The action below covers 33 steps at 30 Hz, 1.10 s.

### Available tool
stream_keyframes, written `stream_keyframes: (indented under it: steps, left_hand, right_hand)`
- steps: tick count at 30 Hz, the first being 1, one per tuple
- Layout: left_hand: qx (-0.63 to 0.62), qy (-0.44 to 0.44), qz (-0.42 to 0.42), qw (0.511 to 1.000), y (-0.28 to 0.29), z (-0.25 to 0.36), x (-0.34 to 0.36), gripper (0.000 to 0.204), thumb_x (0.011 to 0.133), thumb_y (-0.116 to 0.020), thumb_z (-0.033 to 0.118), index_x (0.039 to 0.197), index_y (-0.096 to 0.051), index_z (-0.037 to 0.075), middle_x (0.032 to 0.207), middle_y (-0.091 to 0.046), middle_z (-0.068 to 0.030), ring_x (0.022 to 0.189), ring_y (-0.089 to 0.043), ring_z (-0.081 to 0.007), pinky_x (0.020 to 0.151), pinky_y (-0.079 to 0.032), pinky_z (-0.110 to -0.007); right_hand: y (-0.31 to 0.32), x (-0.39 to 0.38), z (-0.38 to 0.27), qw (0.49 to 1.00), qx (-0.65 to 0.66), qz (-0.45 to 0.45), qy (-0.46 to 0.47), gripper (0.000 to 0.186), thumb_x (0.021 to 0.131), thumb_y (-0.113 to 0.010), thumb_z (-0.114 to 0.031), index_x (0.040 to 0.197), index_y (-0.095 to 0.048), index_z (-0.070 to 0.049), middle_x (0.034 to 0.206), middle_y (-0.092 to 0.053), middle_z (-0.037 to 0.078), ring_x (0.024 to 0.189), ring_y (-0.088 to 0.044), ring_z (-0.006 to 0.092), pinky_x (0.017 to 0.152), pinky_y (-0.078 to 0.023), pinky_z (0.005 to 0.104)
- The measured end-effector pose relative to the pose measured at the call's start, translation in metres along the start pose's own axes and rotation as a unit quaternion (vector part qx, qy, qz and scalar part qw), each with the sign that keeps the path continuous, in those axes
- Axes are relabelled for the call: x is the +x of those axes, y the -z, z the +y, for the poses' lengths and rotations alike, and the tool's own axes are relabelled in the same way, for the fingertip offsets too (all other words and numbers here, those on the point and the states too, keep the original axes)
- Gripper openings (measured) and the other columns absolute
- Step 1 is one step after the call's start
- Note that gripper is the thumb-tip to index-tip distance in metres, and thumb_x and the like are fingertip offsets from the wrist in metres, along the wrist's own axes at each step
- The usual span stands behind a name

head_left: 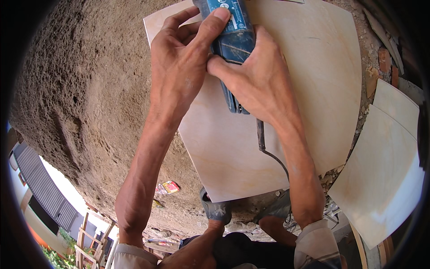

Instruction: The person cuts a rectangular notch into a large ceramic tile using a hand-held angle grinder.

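Observation:
A blue power tool, apparently an angle grinder (pixel 233 33), with a black cord, is held over a large beige marbled tile (pixel 320 107) at the top middle. My left hand (pixel 181 56) is closed on the tool's left side, thumb pressed on its upper casing and fingers curled behind it. My right hand (pixel 257 83) wraps round the lower body, its thumb across the left side. The front end of the tool runs out of view at the top edge.
Rough earth ground (pixel 71 89) surrounds the tile on the left. Two more beige tiles (pixel 371 170) lie at the right beside bricks (pixel 384 60). My sandalled feet (pixel 215 208) are below the large tile, near a colourful wrapper (pixel 168 187). A corrugated roof (pixel 40 184) shows at lower left.

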<state>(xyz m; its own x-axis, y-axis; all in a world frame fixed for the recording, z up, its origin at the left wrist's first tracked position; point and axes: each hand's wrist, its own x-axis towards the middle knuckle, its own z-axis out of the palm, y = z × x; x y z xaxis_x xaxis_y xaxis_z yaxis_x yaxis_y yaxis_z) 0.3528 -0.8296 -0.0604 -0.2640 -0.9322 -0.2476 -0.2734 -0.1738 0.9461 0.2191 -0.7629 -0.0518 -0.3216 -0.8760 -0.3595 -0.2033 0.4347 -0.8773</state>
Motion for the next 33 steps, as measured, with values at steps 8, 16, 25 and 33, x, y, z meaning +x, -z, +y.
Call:
stream_keyframes:
  steps: [8,16,25,33]
  left_hand:
    - [0.002,-0.002,-0.002,1.0,0.0,0.002,0.004,0.092,0.098,-0.082,0.055,0.151,-0.056,-0.016,0.122,-0.077,-0.0279,0.106,-0.08,-0.0271,0.094,-0.065,-0.034]
    - [0.005,0.02,0.003,1.0,0.001,0.007,0.004,0.088,0.099,-0.082,0.053,0.149,-0.058,-0.015,0.117,-0.079,-0.0251,0.104,-0.081,-0.0249,0.094,-0.064,-0.032]
    - [-0.001,0.021,0.008,1.0,-0.002,0.011,0.001,0.082,0.1,-0.08,0.053,0.145,-0.063,-0.014,0.115,-0.08,-0.0214,0.104,-0.08,-0.0233,0.097,-0.062,-0.032]
    - [0.017,0.031,0.006,0.999,0.001,0.014,-0.002,0.081,0.099,-0.08,0.055,0.141,-0.066,-0.013,0.108,-0.081,-0.0181,0.099,-0.079,-0.0209,0.095,-0.061,-0.031]
  right_hand:
    - [0.001,0.005,-0.004,1.0,-0.006,-0.004,-0.016,0.066,0.083,-0.089,-0.037,0.108,-0.061,0.017,0.09,-0.075,0.029,0.083,-0.08,0.0352,0.072,-0.063,0.0445]
    - [0.007,0.005,-0.011,1.0,-0.008,-0.01,-0.021,0.063,0.081,-0.088,-0.033,0.107,-0.061,0.018,0.09,-0.075,0.03,0.081,-0.079,0.0347,0.071,-0.062,0.0444]
    - [0.008,0.002,-0.012,1.0,-0.007,-0.009,-0.022,0.052,0.082,-0.083,-0.028,0.104,-0.062,0.014,0.08,-0.07,0.017,0.072,-0.071,0.0226,0.065,-0.058,0.0395]
    - [0.009,-0.002,-0.015,1.0,-0.018,-0.011,-0.021,0.042,0.083,-0.081,-0.027,0.096,-0.065,0.009,0.072,-0.067,0.01,0.066,-0.065,0.0154,0.06,-0.054,0.0368]
